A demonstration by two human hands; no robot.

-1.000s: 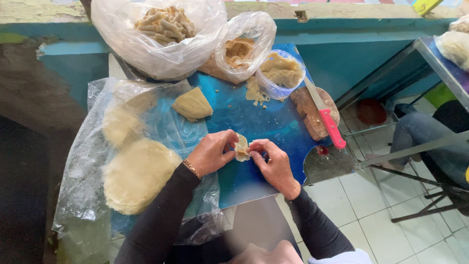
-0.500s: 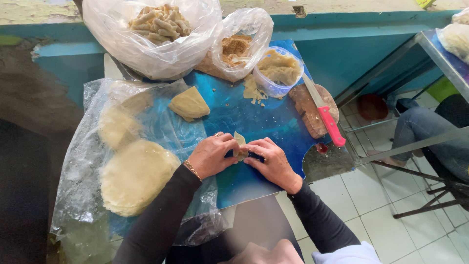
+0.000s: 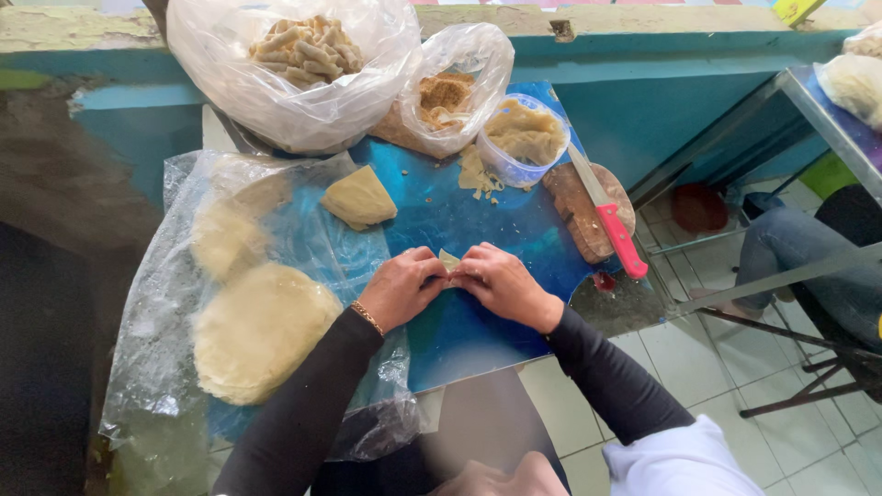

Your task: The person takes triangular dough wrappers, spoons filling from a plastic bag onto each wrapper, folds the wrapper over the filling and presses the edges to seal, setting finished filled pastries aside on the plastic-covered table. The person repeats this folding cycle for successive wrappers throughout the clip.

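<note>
At the middle of the blue tabletop, the left hand and right hand each pinch the small pale dough wrapper between closed fingertips. A stack of round pale wrappers lies at eight o'clock. Even, gentle pressure along the edge would likely seal it best.
</note>
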